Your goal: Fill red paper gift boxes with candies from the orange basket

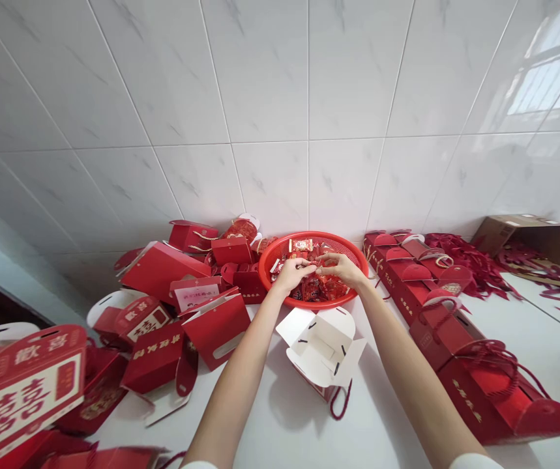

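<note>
A red plastic basket [270, 286] full of wrapped candies [311, 286] stands against the tiled wall. Over the candies, my left hand [295, 272] and my right hand [341, 268] meet with their fingertips close together. Both hands have their fingers pinched; what lies between them is too small to name. An open gift box [326, 352] with a white inside sits in front of the basket, between my forearms. Its flaps are spread, nothing shows inside, and a dark red cord loop hangs at its front right.
Many red boxes [216, 326] are piled at the left, some open. Closed red boxes [407, 286] with cord handles line the right side. Dark red ribbons [470, 267] and a brown carton [519, 231] lie farther right on the white table [529, 326].
</note>
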